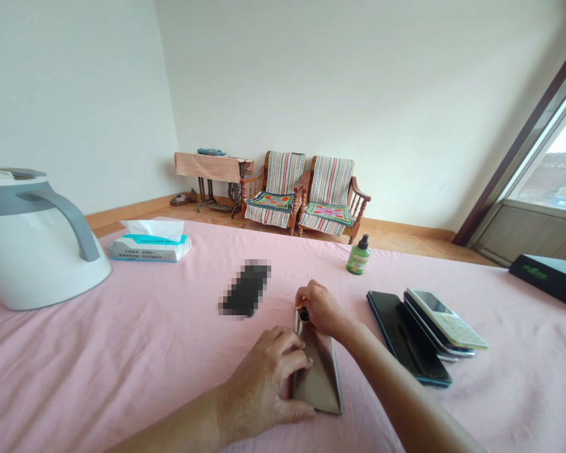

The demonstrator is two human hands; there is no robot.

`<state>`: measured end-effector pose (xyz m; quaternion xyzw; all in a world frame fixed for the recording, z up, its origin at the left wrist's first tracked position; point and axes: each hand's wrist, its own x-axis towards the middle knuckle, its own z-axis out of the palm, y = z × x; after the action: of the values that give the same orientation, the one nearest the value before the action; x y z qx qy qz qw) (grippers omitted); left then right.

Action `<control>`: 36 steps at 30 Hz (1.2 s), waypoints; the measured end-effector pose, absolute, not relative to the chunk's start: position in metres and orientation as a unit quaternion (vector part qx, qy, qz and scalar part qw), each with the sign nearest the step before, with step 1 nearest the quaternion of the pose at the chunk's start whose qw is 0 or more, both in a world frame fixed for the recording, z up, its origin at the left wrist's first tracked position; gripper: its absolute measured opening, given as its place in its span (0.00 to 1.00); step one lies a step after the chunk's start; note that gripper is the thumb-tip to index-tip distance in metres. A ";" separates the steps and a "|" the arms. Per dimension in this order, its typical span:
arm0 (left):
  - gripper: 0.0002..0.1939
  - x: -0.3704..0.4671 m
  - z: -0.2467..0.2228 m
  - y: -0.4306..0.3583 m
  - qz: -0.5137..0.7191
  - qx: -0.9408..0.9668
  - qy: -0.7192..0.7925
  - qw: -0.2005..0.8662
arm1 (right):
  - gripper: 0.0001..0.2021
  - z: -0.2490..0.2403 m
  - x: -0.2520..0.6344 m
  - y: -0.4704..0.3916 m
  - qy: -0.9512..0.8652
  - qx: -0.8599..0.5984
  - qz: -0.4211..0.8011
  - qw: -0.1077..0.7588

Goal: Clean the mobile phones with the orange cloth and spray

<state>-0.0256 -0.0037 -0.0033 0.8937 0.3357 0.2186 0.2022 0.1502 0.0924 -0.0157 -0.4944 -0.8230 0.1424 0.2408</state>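
A bronze, glossy phone [318, 377] lies on the pink sheet in front of me, with a round black spot [304, 314] near its top end. My left hand [268, 377] holds it at the left side, fingertips over the edge and thumb by the lower corner. At the top end, my right hand [321, 308] has its fingers pinched together. A small yellowish bit shows at those fingertips, too small and hidden to name. Left of the top end lies a black, flat, phone-shaped thing [245, 289], blurred by pixels.
To the right are a black phone [405, 340] and a stack of phones [446, 318]. Beyond stands a green bottle [358, 257]. A white kettle [33, 245] and a tissue pack [149, 246] are at left, a black box [547, 280] far right. Two chairs [327, 189] stand past the edge.
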 end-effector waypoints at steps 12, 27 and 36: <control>0.25 -0.025 -0.002 -0.004 0.222 0.900 0.320 0.198 | 0.09 -0.010 0.150 0.051 -0.842 -0.486 0.103 0.210; 0.23 -0.021 -0.001 -0.006 0.196 0.906 0.317 0.202 | 0.13 -0.016 0.158 0.029 -0.827 -0.493 0.099 0.249; 0.23 -0.021 -0.002 -0.007 0.207 0.908 0.309 0.192 | 0.13 -0.020 0.188 0.031 -0.766 -0.559 0.107 0.299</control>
<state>-0.0210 -0.0071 -0.0018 0.9081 0.3094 0.2067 0.1920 0.1876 0.0310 -0.0202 -0.5587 -0.7663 0.1070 0.2986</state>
